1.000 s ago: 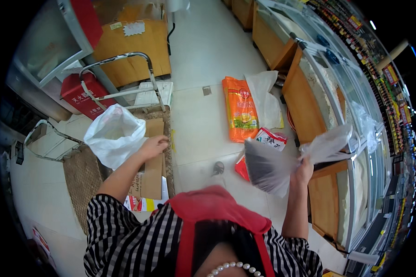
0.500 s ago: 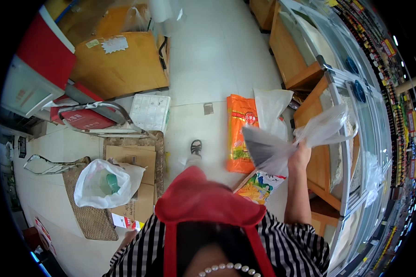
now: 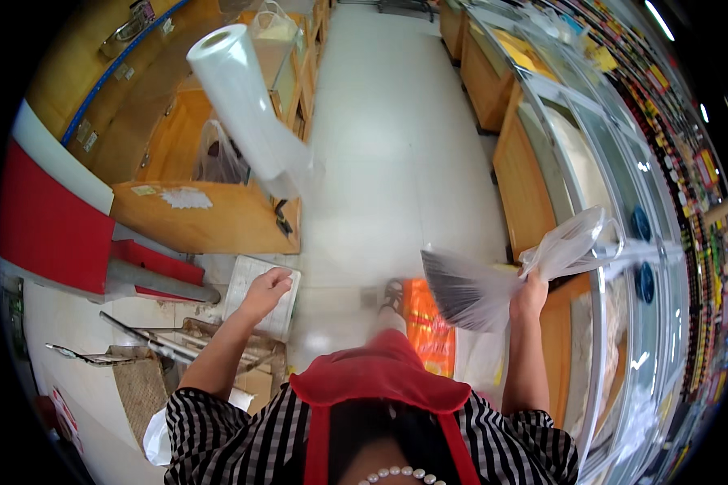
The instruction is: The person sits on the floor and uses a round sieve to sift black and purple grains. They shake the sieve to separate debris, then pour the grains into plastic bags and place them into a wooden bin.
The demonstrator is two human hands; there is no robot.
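My right hand (image 3: 530,295) is closed round the gathered neck of a clear plastic bag (image 3: 493,295). Something dark lies in the bag's lower end; I cannot make out what it is. The bag's loose top fans out above my fist, beside the wooden bins. My left hand (image 3: 268,293) is raised on the other side with its fingers curled in, and nothing shows in them. Below it on the floor is a white flat box (image 3: 287,305).
An orange printed sack (image 3: 430,331) lies on the floor by my foot. Wooden bins (image 3: 522,162) with clear lids line the right. At the left stand a wooden counter (image 3: 243,218), a tall roll of clear plastic bags (image 3: 239,89) and a metal-framed cart (image 3: 162,343).
I have moved forward along the aisle, so the floor things sit lower in view. My left hand has come up into view. The right hand still holds the bag.
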